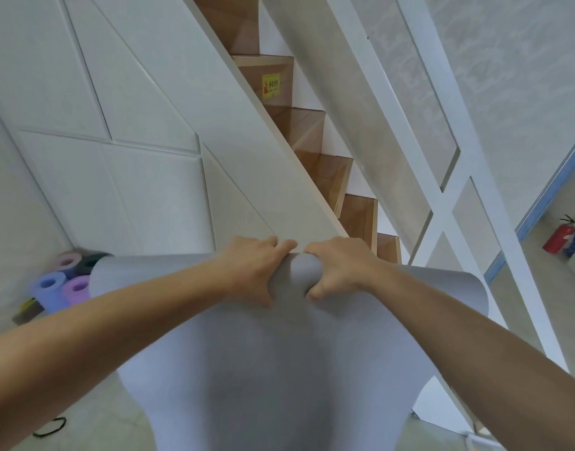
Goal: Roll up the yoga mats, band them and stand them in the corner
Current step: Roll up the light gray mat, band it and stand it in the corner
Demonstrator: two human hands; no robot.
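Both grips clamp the far end of the grey yoga mat (279,369). Left hand (256,268) and right hand (336,266) sit side by side at the middle of that end, nearly touching, fingers curled over the edge and thumbs pressed into the near face. Between the thumbs the mat bulges toward the camera. The mat is unrolled; its long axis runs from the hands toward the person, and the sheet widens to curled corners left and right of the hands. Rolled mats (64,284) in blue, purple, pink and dark colours stand on end on the floor in the corner at left, below white wall panels (110,102). A black band (50,428) lies on the floor at lower left. Wooden stairs (315,144) rise beyond the hands.
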